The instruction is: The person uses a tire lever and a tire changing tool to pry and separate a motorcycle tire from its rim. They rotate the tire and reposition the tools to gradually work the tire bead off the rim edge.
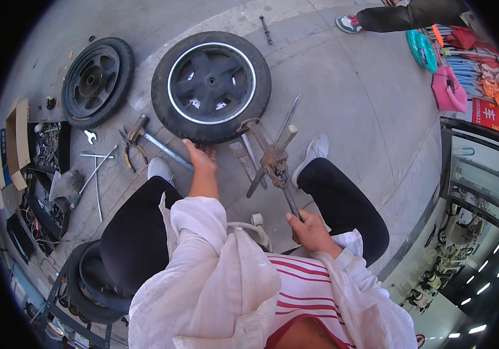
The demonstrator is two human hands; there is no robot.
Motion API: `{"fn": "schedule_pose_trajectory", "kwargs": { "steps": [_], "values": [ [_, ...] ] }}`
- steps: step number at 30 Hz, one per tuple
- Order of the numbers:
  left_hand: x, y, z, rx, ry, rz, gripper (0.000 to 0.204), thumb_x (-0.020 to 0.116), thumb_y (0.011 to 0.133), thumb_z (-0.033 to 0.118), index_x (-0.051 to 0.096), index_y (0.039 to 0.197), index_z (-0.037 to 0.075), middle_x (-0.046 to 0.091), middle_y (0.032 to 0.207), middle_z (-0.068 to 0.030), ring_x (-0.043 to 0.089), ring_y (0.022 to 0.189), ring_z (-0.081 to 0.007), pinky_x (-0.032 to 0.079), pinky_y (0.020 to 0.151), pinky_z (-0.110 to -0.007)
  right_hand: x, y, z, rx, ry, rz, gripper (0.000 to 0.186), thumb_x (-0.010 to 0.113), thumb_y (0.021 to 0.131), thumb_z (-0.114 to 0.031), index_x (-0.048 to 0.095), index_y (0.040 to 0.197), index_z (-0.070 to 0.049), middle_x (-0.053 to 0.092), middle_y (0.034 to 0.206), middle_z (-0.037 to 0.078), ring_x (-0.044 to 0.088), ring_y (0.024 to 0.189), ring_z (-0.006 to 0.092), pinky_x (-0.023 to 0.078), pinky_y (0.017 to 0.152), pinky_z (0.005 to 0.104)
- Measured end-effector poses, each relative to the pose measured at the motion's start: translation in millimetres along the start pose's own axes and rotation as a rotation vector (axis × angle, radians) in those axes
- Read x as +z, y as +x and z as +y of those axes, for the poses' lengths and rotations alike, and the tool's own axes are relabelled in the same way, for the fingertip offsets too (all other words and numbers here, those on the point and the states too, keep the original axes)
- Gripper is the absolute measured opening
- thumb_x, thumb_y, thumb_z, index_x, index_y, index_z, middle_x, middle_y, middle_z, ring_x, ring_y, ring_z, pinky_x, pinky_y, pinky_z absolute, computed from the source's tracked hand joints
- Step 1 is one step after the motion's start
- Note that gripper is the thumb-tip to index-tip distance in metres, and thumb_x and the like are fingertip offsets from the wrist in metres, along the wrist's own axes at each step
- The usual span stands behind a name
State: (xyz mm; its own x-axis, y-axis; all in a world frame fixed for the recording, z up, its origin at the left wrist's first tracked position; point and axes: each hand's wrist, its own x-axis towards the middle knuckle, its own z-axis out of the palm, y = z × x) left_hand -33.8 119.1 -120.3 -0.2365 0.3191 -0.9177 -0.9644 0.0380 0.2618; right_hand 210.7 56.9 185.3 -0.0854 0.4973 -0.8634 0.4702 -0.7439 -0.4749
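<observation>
A black scooter wheel (pixel 211 81) with a silver-edged rim lies at top centre. My left hand (pixel 200 158) is at the tyre's near edge, fingers curled against it and partly hidden. My right hand (pixel 310 231) is closed round the steel bar of a rusty clamp-like tool (pixel 275 163) with crossed arms, whose hooked end meets the tyre's lower right edge. Beside that tool lie a flat metal piece (pixel 243 156) and a rod. A hammer (pixel 165 150), pliers (pixel 128 153), a small spanner (pixel 90 137) and a T-handled wrench (pixel 99 186) are on the paving to the left.
A second wheel (pixel 95 84) lies upper left, above boxes of tools (pixel 49 145). Stacked tyres (pixel 89 279) are lower left, a long bolt (pixel 265 30) beyond my wheel. Another person's foot (pixel 348 23) is upper right, near coloured goods (pixel 476 70) and a glass shopfront (pixel 482 168).
</observation>
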Motion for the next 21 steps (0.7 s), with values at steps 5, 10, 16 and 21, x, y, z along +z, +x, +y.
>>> {"fn": "schedule_pose_trajectory", "kwargs": {
  "steps": [5,10,16,21],
  "values": [
    [18.8,-7.3,3.0,-0.038,-0.211,-0.079,0.094,0.051,0.079,0.076,0.033,0.145,0.012,0.034,0.147,-0.0074,0.038,0.131,-0.0302,0.032,0.107,-0.048,0.5,7.1,0.1,0.034,-0.062,0.005,0.039,0.058,0.095,-0.033,0.053,0.072,-0.001,0.051,0.053,0.002,0.047,0.047,0.0082,0.038,0.044,0.0284],
    [24.6,-17.3,14.2,-0.031,-0.165,-0.135,0.104,0.051,0.072,0.083,0.029,0.147,0.015,0.030,0.151,-0.0101,0.031,0.136,-0.0329,0.025,0.111,-0.052,1.7,5.0,-3.1,0.015,-0.089,0.000,0.039,0.057,0.095,-0.034,0.054,0.073,-0.001,0.051,0.053,0.001,0.047,0.047,0.0088,0.038,0.045,0.0292],
    [45.5,-40.4,24.0,-0.019,-0.045,-0.197,0.104,0.057,0.068,0.082,0.033,0.145,0.017,0.033,0.150,-0.0035,0.032,0.134,-0.0290,0.023,0.109,-0.048,3.6,4.0,0.3,-0.079,-0.086,0.015,0.040,0.056,0.095,-0.035,0.054,0.074,-0.001,0.051,0.054,0.002,0.049,0.047,0.0096,0.039,0.045,0.0295],
    [66.2,-71.7,18.2,0.002,-0.001,-0.279,0.087,0.073,0.073,0.062,0.041,0.138,0.014,0.042,0.141,-0.0050,0.037,0.127,-0.0237,0.027,0.104,-0.047,11.7,-1.5,-24.5,-0.163,-0.181,0.074,0.041,0.055,0.095,-0.034,0.053,0.072,-0.001,0.051,0.052,0.004,0.050,0.046,0.0110,0.040,0.045,0.0306]
  ]
}}
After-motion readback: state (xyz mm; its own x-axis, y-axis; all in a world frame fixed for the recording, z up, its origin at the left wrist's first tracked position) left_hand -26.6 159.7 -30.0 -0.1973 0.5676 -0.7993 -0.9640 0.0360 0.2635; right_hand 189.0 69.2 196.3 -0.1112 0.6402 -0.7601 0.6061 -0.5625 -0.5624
